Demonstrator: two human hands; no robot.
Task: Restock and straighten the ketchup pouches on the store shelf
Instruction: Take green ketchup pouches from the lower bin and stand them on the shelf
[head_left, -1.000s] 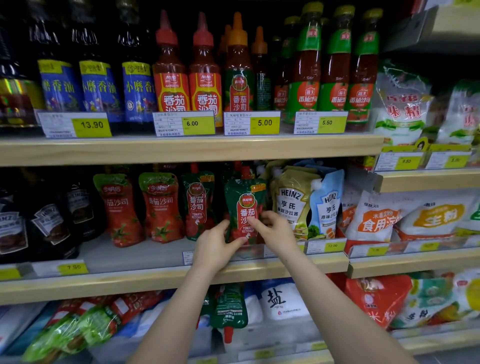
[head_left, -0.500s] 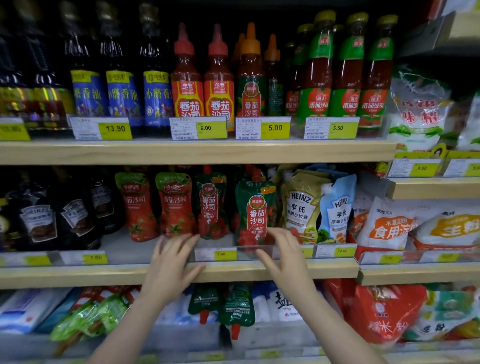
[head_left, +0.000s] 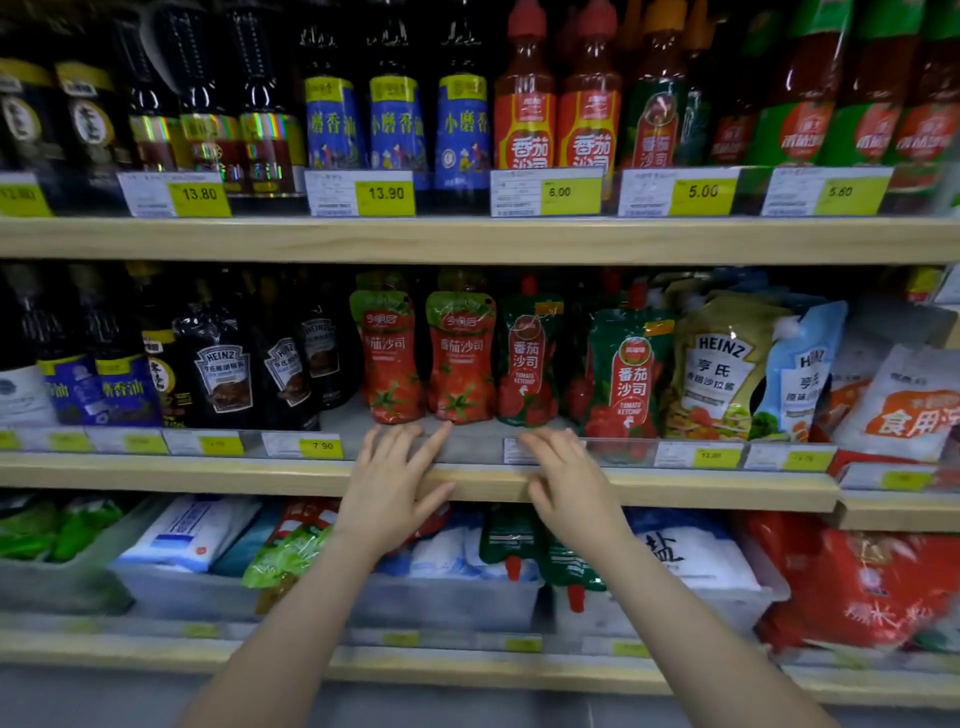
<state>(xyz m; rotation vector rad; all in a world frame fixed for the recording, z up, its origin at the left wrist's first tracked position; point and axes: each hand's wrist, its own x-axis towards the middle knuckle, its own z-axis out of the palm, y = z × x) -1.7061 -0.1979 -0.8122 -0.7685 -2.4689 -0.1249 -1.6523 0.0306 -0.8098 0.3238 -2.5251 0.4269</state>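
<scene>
Ketchup pouches stand upright on the middle shelf (head_left: 260, 475): two red pouches with green tops (head_left: 387, 358) (head_left: 460, 358), then a green pouch (head_left: 527, 364) set back, and another green pouch (head_left: 628, 379) at the front rail. My left hand (head_left: 392, 480) lies flat over the shelf's front edge, fingers spread, just below the red pouches. My right hand (head_left: 566, 480) rests on the rail between the two green pouches, fingers slightly curled. Neither hand holds anything.
Heinz salad dressing pouches (head_left: 727, 364) crowd the right; dark sauce bottles (head_left: 223, 369) stand at the left. Bottles fill the top shelf (head_left: 467, 239). On the shelf below, bins hold salt bags (head_left: 675, 561) and more green ketchup pouches (head_left: 511, 540) lying spout-down.
My hands let go of the right green pouch and dropped to the shelf edge, shifting left. The view moved closer and to the left.
</scene>
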